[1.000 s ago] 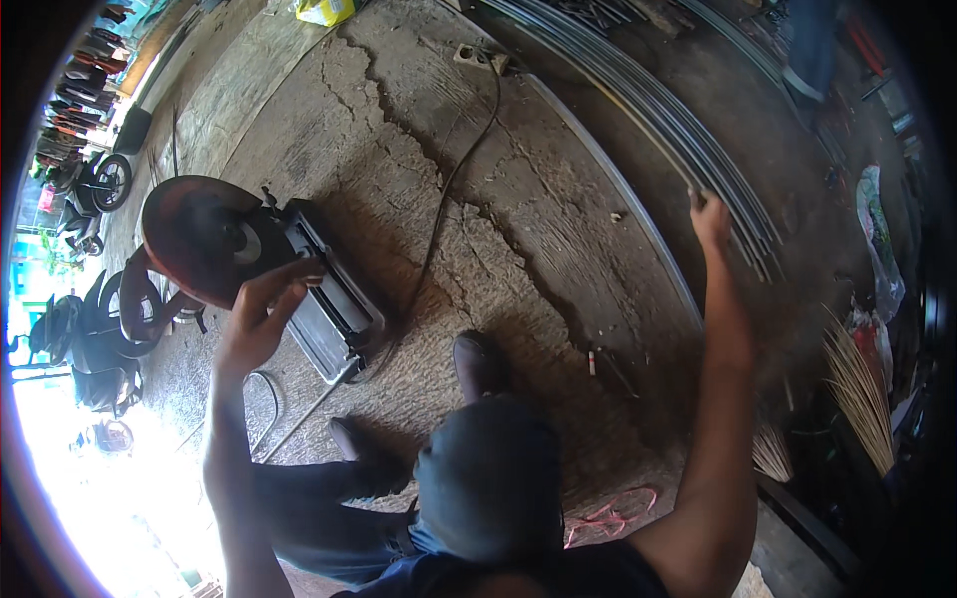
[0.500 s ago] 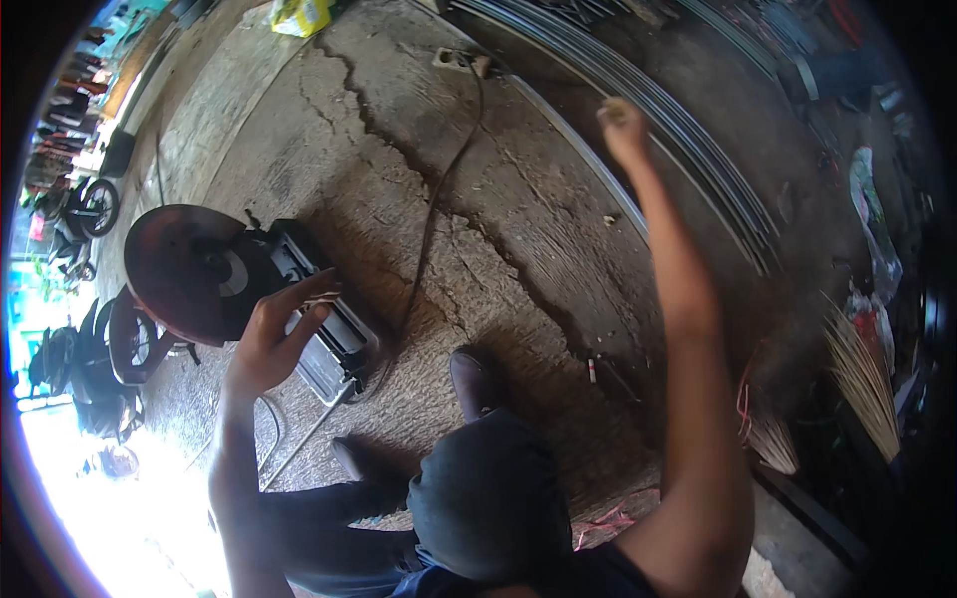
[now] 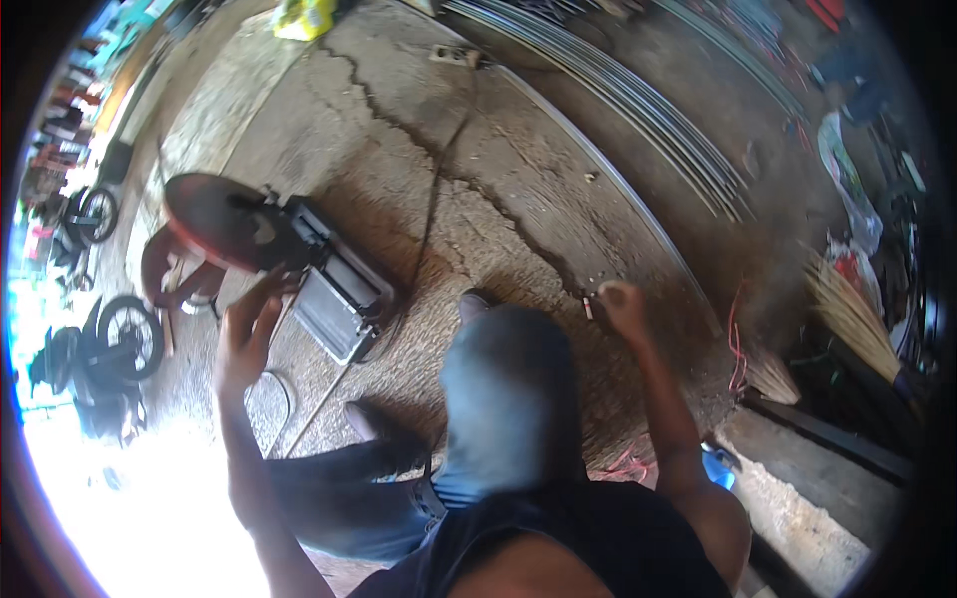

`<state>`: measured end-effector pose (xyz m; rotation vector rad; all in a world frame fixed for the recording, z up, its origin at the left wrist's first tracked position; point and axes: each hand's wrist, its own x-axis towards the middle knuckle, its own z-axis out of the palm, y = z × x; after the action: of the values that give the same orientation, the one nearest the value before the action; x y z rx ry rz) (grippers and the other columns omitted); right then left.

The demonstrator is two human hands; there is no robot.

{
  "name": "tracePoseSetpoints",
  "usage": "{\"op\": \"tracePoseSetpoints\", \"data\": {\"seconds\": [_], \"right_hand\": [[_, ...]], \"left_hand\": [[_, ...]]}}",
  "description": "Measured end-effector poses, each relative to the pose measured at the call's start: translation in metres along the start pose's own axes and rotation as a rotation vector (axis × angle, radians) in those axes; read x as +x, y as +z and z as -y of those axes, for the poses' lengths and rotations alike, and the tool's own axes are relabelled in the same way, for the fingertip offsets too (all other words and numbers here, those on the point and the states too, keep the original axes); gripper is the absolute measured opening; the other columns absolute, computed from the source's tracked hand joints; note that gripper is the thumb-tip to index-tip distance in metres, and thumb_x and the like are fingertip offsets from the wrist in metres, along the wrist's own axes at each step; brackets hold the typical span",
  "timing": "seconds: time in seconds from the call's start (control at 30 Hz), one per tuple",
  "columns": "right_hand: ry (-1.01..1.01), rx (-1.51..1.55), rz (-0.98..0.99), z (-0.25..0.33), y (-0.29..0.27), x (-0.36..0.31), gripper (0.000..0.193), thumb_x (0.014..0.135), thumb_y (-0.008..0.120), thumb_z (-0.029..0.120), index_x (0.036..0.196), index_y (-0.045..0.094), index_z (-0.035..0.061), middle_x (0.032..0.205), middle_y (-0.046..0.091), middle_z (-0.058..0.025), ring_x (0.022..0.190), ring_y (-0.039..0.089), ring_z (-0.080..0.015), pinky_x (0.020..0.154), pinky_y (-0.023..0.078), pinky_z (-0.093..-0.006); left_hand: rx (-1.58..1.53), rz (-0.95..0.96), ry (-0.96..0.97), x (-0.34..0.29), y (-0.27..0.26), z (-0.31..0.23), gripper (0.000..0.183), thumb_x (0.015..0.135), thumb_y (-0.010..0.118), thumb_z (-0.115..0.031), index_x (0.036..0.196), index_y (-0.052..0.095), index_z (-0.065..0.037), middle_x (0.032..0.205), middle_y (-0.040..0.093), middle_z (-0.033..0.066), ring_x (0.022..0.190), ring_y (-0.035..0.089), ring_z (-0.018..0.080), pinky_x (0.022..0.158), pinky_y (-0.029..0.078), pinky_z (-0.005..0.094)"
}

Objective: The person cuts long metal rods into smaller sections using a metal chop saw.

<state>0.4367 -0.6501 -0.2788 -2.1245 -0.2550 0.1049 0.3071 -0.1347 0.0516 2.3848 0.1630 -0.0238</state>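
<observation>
A chop saw (image 3: 344, 299) with a large dark cutting disc (image 3: 221, 221) stands on the concrete at my left. Close to its near left side is my left hand (image 3: 245, 337), fingers stretched and apart, nothing seen in them. Whether the fingertips touch the saw I cannot tell. My right hand (image 3: 622, 307) is low over the floor at the right, fingers curled in; anything inside them is hidden. Just left of it lies a small white-and-red stick (image 3: 588, 308), its kind too small to tell.
Long thin metal bars (image 3: 618, 95) lie bundled at the far right, beside one long straight bar (image 3: 608, 174). A dark cable (image 3: 436, 204) crosses the cracked floor. Brooms (image 3: 847, 314) and plastic bags fill the right edge. Motorbikes (image 3: 125, 344) stand at the left.
My right hand has come back from beside the metal bars, down to the small stick. My left hand has drawn slightly back from the saw. The view has shifted, showing more of my bent knee.
</observation>
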Motion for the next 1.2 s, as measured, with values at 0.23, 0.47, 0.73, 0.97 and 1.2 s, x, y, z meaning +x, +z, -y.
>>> {"op": "tracePoseSetpoints", "data": {"seconds": [0.23, 0.47, 0.73, 0.97, 1.2], "right_hand": [[-0.308, -0.175, 0.082, 0.119, -0.041, 0.197, 0.006, 0.084, 0.062, 0.005, 0.086, 0.065, 0.0, 0.081, 0.066, -0.0084, 0.077, 0.061, -0.0162, 0.072, 0.047, -0.0308], [-0.697, -0.001, 0.132, 0.361, -0.022, 0.246, 0.016, 0.088, 0.065, 0.014, 0.096, 0.068, -0.0001, 0.078, 0.065, -0.0007, 0.071, 0.057, -0.0068, 0.065, 0.046, -0.0248], [-1.197, -0.128, 0.31, 0.532, 0.047, 0.179, 0.029, 0.092, 0.062, 0.025, 0.105, 0.067, -0.0004, 0.084, 0.069, -0.0085, 0.072, 0.064, -0.0118, 0.068, 0.05, -0.0275], [-1.032, -0.078, 0.564, 0.605, 0.122, 0.1, 0.024, 0.085, 0.068, 0.015, 0.097, 0.065, -0.0061, 0.088, 0.068, -0.0122, 0.082, 0.063, -0.0174, 0.075, 0.049, -0.0307], [-1.187, -0.148, 0.866, 0.617, 0.216, 0.04, 0.028, 0.09, 0.065, 0.025, 0.104, 0.067, 0.001, 0.084, 0.066, -0.0042, 0.071, 0.062, -0.01, 0.067, 0.051, -0.0257]], "left_hand": [[-0.059, -0.256, 0.039, -0.045, -0.06, 0.018, 0.038, 0.099, 0.05, -0.025, 0.122, 0.057, 0.004, 0.105, 0.067, 0.0106, 0.097, 0.059, 0.0148, 0.089, 0.045, 0.03], [-0.304, -0.644, 0.19, -0.121, -0.141, 0.015, 0.052, 0.097, 0.051, -0.041, 0.117, 0.06, 0.005, 0.105, 0.068, 0.0159, 0.103, 0.065, 0.0232, 0.093, 0.049, 0.0344], [-0.396, -0.884, 0.016, -0.155, -0.165, 0.07, 0.05, 0.098, 0.048, -0.042, 0.114, 0.059, 0.004, 0.097, 0.069, 0.0129, 0.087, 0.067, 0.02, 0.08, 0.053, 0.0352], [-0.268, -0.769, -0.141, -0.169, -0.148, 0.158, 0.05, 0.098, 0.048, -0.044, 0.124, 0.058, -0.002, 0.111, 0.067, 0.0124, 0.102, 0.064, 0.0201, 0.089, 0.049, 0.0311], [0.115, -0.632, -0.343, -0.2, -0.131, 0.221, 0.053, 0.095, 0.053, -0.046, 0.124, 0.058, -0.001, 0.106, 0.068, 0.0149, 0.099, 0.066, 0.0233, 0.087, 0.051, 0.0355]]}}
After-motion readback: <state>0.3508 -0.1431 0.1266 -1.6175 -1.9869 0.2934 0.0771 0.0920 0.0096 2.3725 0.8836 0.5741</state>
